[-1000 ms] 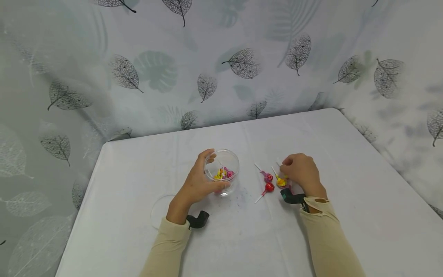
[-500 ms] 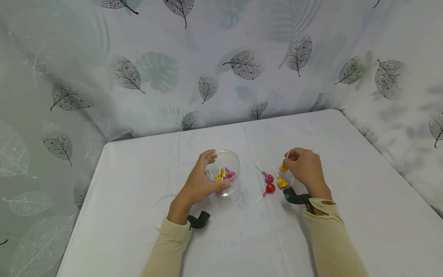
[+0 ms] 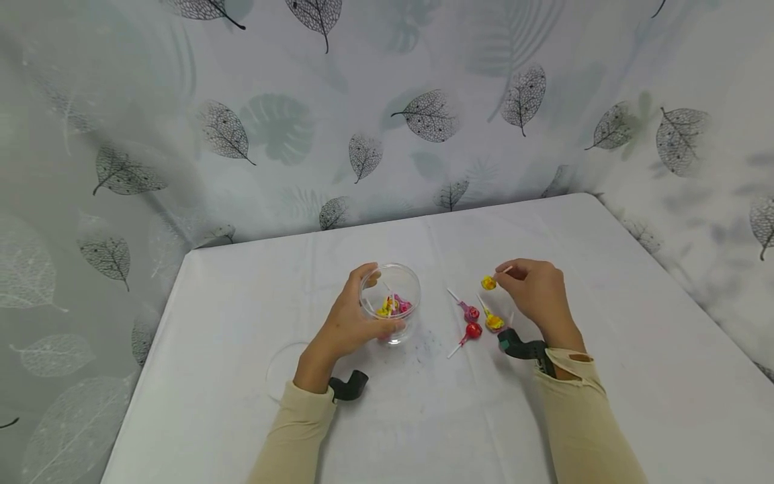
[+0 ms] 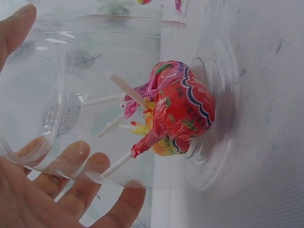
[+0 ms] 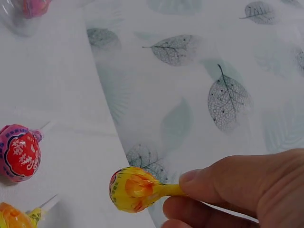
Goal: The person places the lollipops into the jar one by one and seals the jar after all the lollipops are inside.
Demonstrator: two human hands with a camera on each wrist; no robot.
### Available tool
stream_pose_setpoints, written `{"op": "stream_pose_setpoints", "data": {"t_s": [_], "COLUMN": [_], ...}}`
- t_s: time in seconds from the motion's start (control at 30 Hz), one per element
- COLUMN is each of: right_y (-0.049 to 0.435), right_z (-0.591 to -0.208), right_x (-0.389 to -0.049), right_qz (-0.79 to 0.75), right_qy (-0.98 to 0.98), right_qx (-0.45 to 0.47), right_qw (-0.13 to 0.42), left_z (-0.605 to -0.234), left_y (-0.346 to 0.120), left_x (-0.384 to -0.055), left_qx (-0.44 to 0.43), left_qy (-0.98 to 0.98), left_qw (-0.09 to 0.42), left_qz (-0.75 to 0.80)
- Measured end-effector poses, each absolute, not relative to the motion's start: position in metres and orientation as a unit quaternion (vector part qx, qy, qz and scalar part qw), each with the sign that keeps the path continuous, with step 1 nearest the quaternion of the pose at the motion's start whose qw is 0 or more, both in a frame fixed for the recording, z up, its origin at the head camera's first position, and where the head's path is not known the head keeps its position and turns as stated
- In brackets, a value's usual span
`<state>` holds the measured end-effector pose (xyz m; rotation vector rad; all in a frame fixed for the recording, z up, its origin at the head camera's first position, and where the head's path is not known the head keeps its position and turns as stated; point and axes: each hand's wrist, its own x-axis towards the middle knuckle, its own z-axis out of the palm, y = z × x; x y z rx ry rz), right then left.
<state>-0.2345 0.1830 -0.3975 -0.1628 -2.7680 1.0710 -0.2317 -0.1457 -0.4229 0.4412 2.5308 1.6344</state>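
My left hand grips a clear plastic jar from its left side, fingers behind and thumb in front. Several wrapped lollipops lie in the bottom of the jar; a red lollipop is foremost in the left wrist view, with pink and yellow ones behind it. My right hand pinches a yellow lollipop by the wrapper's twisted neck, its head pointing left, above the table. Below and left of that hand lie a purple lollipop, a red-headed lollipop and another yellow lollipop.
A pinkish lollipop's stick pokes out beside the right wrist, mostly hidden by it. Left of the left wrist lies a clear round lid on the white table. Leaf-patterned cloth rises behind the table and along its sides.
My right hand has lifted the yellow lollipop off the table and turned it, so its head now points left. The left hand and jar stay in place.
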Motion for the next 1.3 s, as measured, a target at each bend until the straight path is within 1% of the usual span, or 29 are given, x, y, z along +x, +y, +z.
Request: {"op": "stream_pose_setpoints", "data": {"t_s": [0.2,0.33,0.67,1.3], "right_y": [0.180,0.179,0.174,0.169], "right_z": [-0.395,-0.392,-0.390,-0.386], "right_x": [-0.233,-0.232,-0.232,-0.227], "right_qz": [0.386,0.407,0.451,0.477], "right_qy": [-0.911,-0.899,-0.878,-0.861], "right_qx": [-0.049,-0.045,-0.056,-0.050], "right_qw": [0.135,0.155,0.149,0.169], "left_z": [-0.421,-0.421,-0.424,-0.423], "left_y": [-0.146,-0.146,-0.147,-0.145], "left_x": [-0.231,-0.231,-0.231,-0.230], "left_qx": [0.140,0.141,0.140,0.140], "left_qy": [0.831,0.830,0.830,0.829], "left_qw": [0.048,0.047,0.046,0.048], "left_qz": [0.536,0.538,0.537,0.539]}}
